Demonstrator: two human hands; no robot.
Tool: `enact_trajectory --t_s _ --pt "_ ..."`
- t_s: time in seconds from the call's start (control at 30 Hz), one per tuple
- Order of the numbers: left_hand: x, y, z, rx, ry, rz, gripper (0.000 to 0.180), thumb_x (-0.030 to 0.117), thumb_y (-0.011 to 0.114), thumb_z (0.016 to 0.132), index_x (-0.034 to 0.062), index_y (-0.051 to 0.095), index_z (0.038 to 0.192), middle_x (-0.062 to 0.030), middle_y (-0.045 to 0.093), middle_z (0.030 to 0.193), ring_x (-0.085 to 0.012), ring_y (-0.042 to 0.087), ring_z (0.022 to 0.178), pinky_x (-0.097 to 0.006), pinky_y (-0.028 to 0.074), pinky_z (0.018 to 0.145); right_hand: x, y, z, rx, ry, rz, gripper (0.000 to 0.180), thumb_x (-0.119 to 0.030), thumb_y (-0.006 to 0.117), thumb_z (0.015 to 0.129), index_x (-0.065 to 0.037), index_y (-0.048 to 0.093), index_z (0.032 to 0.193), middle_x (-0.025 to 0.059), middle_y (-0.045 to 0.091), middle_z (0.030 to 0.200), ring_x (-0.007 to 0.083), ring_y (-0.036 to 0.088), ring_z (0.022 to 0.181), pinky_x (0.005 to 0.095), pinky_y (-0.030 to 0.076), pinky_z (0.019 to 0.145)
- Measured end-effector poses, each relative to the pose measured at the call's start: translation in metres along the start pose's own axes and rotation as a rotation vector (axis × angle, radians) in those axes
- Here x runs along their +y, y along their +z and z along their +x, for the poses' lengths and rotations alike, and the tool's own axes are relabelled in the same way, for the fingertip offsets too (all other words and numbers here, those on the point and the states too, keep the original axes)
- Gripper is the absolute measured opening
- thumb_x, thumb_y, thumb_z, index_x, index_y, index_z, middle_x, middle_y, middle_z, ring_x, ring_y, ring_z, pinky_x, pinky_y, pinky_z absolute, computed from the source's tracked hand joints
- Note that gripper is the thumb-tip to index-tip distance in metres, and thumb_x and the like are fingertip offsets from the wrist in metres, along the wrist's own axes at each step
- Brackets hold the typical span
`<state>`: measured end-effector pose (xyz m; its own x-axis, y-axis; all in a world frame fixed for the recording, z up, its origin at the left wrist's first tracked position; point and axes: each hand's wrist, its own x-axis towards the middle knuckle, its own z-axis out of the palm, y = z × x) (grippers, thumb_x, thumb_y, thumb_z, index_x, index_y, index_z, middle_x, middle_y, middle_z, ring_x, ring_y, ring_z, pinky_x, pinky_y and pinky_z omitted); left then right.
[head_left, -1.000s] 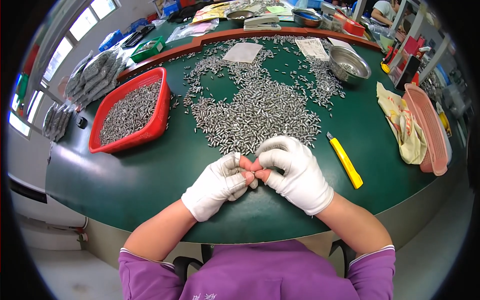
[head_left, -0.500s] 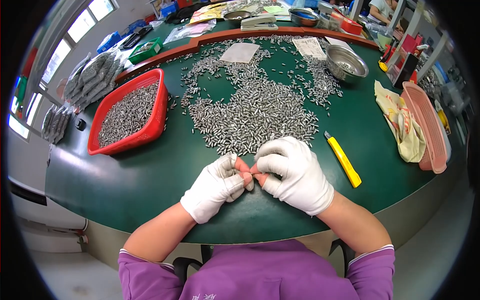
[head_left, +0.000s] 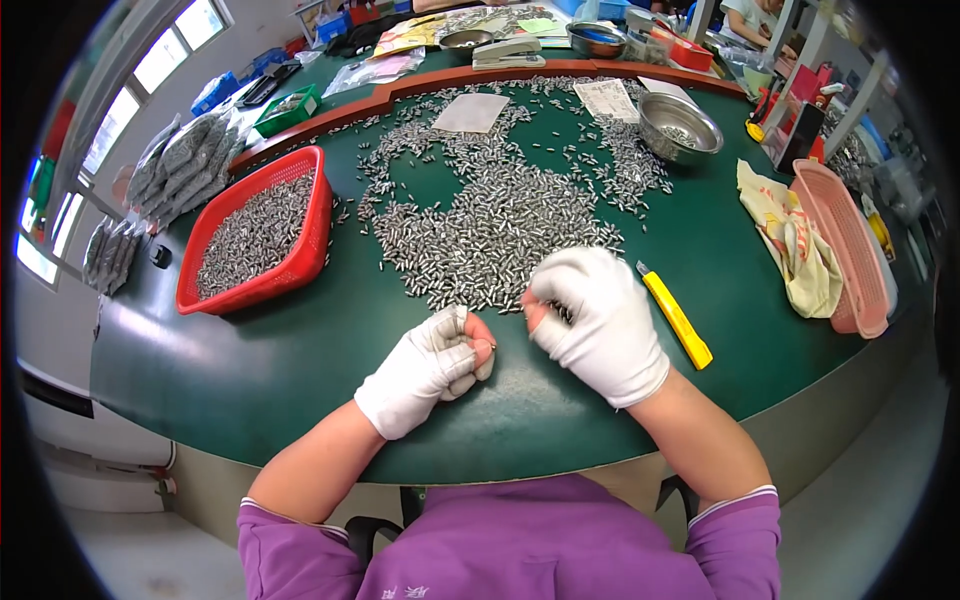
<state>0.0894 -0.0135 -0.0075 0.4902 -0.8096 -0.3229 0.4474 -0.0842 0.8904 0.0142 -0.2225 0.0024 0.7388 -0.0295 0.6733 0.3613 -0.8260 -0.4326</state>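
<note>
Pins, small, stiff, slippery metal, probably best pinched at mid-length, are lying heaped at twelve o'clock of the gloved hands, the left hand clenching one, the right hand curling over several.

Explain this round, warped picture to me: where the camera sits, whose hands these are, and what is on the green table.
The camera is worn on a person's head and looks down, and its wide lens bends the edges. The left hand and right hand are that person's own, in white gloves with bare fingertips. The left hand is closed with a tiny metal piece at its fingertips; the right is at the edge of a heap of small metal pieces. On the green table also lie a red basket full of such pieces, a yellow utility knife, a steel bowl, a cloth and a pink basket.
</note>
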Motion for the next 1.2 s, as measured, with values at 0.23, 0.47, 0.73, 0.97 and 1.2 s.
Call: enact_trajectory --t_s 0.23,0.47,0.73,0.97,1.2 --pt "0.002 0.01 -0.014 0.224 0.134 0.24 0.015 0.017 0.064 0.091 0.0102 0.053 0.1 0.0067 0.05 0.083 -0.0046 0.042 0.063 -0.019 0.036 0.058 0.041 -0.057 0.013 0.208 0.309 -0.461 0.008 -0.019 0.068 0.082 -0.011 0.067 0.083 0.007 0.065 0.089 0.0289 0.062 0.088 0.0398 0.051 0.077" --pt "-0.016 0.053 -0.049 0.33 0.337 1.108 0.008 0.005 0.066 0.083 0.0046 0.059 0.084 -0.0029 0.052 0.063 -0.0111 0.047 0.055 -0.025 0.043 0.055 0.094 -0.095 -0.027 0.024 0.427 -0.85 0.016 -0.029 0.067 0.085 -0.014 0.069 0.091 0.0081 0.065 0.088 0.0273 0.064 0.086 0.04 0.052 0.076" --pt "-0.025 0.058 -0.057 0.411 0.28 1.282 0.011 0.006 0.07 0.08 0.0039 0.061 0.086 -0.0095 0.06 0.067 -0.0212 0.059 0.057 -0.03 0.048 0.058 0.061 -0.105 -0.062 0.012 0.525 -0.775 0.009 -0.018 0.066 0.086 -0.014 0.067 0.094 0.0055 0.066 0.095 0.0275 0.064 0.089 0.0394 0.052 0.076" --pt "-0.027 0.06 -0.058 0.43 0.27 1.267 0.01 0.008 0.068 0.08 0.006 0.062 0.088 -0.0103 0.062 0.07 -0.0247 0.062 0.062 -0.034 0.05 0.06 0.072 -0.125 -0.056 0.088 0.473 -0.698 0.039 -0.03 0.07 0.084 -0.009 0.066 0.116 0.0107 0.064 0.113 0.0304 0.06 0.105 0.0406 0.049 0.091" --pt "-0.028 0.058 -0.057 0.421 0.29 1.272 0.009 0.007 0.067 0.08 0.0059 0.063 0.089 -0.0101 0.062 0.071 -0.0247 0.061 0.062 -0.033 0.049 0.06 0.02 -0.089 -0.076 -0.25 0.545 -0.68 0.038 -0.032 0.074 0.078 -0.01 0.066 0.109 0.0097 0.061 0.098 0.0293 0.061 0.093 0.0396 0.052 0.081"
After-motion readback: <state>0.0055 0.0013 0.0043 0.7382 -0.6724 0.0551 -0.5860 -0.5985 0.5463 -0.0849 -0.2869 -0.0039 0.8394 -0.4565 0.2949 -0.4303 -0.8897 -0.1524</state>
